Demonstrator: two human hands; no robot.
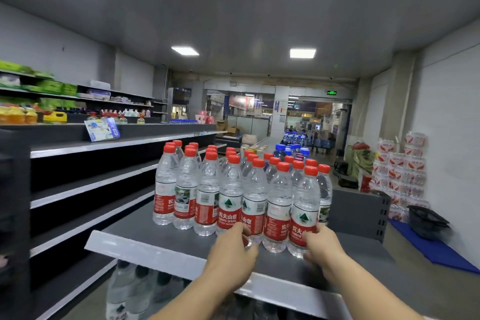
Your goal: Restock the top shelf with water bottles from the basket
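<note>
Two upright bottles [304, 215], caps up

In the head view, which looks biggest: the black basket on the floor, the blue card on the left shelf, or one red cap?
1. Black basket
2. Blue card
3. Red cap
Distances differ, so true sizes are unsure.

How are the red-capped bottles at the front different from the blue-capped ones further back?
The red-capped bottles have red caps and red-and-white labels; the blue-capped bottles have blue caps, and their labels are mostly hidden. The red-capped ones stand at the front of the grey top shelf, where the left hand and right hand each touch one; the blue-capped ones stand behind, untouched. Both kinds are clear, upright plastic bottles.
</note>
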